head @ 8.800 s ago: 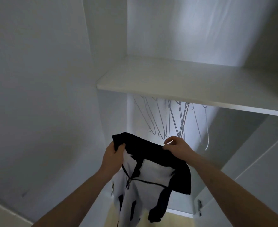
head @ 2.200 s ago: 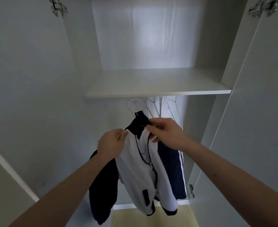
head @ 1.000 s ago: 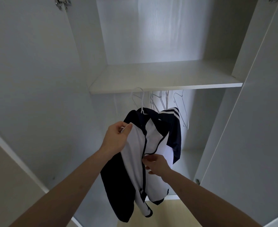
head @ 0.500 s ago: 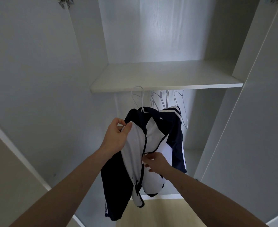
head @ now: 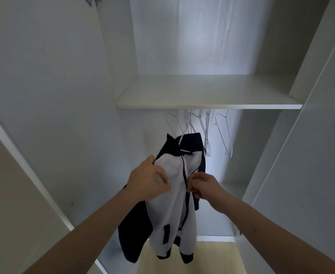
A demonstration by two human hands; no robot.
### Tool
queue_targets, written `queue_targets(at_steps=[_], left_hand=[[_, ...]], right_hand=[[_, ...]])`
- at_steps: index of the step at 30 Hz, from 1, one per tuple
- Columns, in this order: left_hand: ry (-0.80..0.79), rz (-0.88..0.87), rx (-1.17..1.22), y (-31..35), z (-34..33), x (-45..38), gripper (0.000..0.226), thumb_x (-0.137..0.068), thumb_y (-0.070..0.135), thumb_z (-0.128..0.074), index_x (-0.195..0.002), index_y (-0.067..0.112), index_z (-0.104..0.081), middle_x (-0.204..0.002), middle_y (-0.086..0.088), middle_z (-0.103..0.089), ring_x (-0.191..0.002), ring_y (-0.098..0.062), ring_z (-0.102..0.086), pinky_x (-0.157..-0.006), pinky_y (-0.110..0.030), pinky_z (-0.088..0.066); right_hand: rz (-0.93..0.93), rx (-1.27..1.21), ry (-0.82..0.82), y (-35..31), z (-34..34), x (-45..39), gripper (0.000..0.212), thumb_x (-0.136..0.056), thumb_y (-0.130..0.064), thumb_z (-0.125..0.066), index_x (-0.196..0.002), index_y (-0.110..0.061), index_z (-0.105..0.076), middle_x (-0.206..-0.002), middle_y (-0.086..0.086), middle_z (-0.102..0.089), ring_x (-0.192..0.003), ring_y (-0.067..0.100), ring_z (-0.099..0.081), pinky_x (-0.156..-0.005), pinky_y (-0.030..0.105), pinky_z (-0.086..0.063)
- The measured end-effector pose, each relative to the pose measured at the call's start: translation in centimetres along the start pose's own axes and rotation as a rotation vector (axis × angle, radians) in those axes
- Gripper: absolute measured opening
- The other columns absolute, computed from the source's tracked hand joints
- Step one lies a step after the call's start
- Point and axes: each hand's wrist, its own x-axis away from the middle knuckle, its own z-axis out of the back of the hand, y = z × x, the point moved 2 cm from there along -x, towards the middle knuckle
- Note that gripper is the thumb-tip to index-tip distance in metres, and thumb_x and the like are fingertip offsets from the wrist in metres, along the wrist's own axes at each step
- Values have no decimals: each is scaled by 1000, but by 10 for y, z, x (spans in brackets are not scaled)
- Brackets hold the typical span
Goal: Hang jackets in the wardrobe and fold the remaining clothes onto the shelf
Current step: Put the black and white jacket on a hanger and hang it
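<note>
- Head view: navy-and-white jacket (head: pixel 172 206) hangs in the open wardrobe (head: pixel 202 46), below the shelf (head: pixel 208 91), its collar up near the wire hangers (head: pixel 206 131).
- Left hand (head: pixel 147 181) — fingers curled round the white left front panel, gripping the cloth.
- Right hand (head: pixel 204 185) — fingertips pinched at the dark zip line at mid-chest; whether they hold the slider cannot be told.
- Jacket hem hangs near, over the pale wood floor (head: pixel 212 258); wardrobe doors stand open left and right.

A single head-worn wide-angle camera faces forward, tilted slightly upward, into an open wardrobe (head: pixel 212 46) at arm's length, its shelf (head: pixel 208 95) near frame centre.
</note>
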Motion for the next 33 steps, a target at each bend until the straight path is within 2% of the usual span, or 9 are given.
queue_targets(at_steps=[3, 6, 8, 13, 15, 17, 21, 29, 33], left_hand=[[-58, -44, -116, 9, -18, 6, 46, -51, 76, -76, -78, 38, -71, -90, 16, -34, -82, -3, -44, -65, -23, -39], [-35, -52, -192, 17, -33, 8, 64, -44, 91, -63, -80, 39, -70, -89, 17, -35, -83, -4, -43, -60, -21, -34], [-8, -22, -206, 20, -40, 7, 66, -47, 93, -56, -83, 40, -72, -86, 16, -37, -82, -5, -45, -57, -19, -31], [62, 80, -60, 28, -49, 6, 59, -55, 92, -55, -71, 37, -71, -78, 13, -40, -70, -5, -48, -55, -20, -35], [47, 113, -45, 29, -53, 5, 55, -60, 86, -61, -73, 33, -72, -80, 12, -40, -71, -7, -50, -55, -20, -34], [28, 133, -37, 27, -58, 2, 42, -70, 69, -71, -74, 28, -74, -85, 9, -42, -75, -10, -53, -55, -21, -35], [31, 83, -28, 26, -64, 1, 30, -72, 46, -74, -58, 24, -61, -84, 13, -38, -71, -10, -49, -54, -21, -34], [-20, -39, -145, 17, -71, -4, 21, -72, 36, -74, -63, 19, -66, -84, 12, -33, -72, -11, -44, -57, -25, -39], [-68, -28, -158, 10, -71, -10, 27, -70, 42, -78, -64, 18, -68, -95, 11, -47, -76, -12, -57, -61, -24, -42]], right_hand=[[55, -5, -25, -15, -6, 4, 9, -97, -9, -61, -104, -12, -58, -74, 0, -74, -71, 9, -70, -60, 25, -47], [77, -26, -50, -27, -10, 10, 11, -97, -6, -60, -102, -13, -54, -74, 1, -72, -70, 10, -68, -58, 24, -45], [80, -34, -63, -32, -13, 14, 12, -96, -5, -58, -99, -15, -52, -74, 1, -71, -69, 10, -68, -59, 25, -45], [66, -86, -61, -37, -15, 20, 15, -97, -2, -56, -93, -16, -50, -73, 1, -69, -67, 9, -68, -55, 21, -49], [61, -103, -69, -38, -16, 23, 15, -97, -2, -57, -93, -16, -51, -74, 2, -69, -68, 10, -69, -54, 20, -49], [62, -108, -57, -37, -16, 24, 15, -97, -4, -58, -93, -16, -51, -76, 3, -70, -70, 10, -69, -55, 20, -49], [56, -162, 70, -39, -5, 19, 13, -97, -7, -61, -98, -16, -51, -77, 4, -72, -70, 8, -70, -65, 26, -47], [103, -276, 309, -54, 24, 5, 19, -93, -6, -61, -100, -21, -52, -67, -1, -69, -68, 8, -66, -64, 27, -42], [129, -243, 356, -55, 25, -4, 19, -95, -6, -57, -97, -24, -50, -64, -5, -70, -61, 3, -66, -61, 27, -41]])
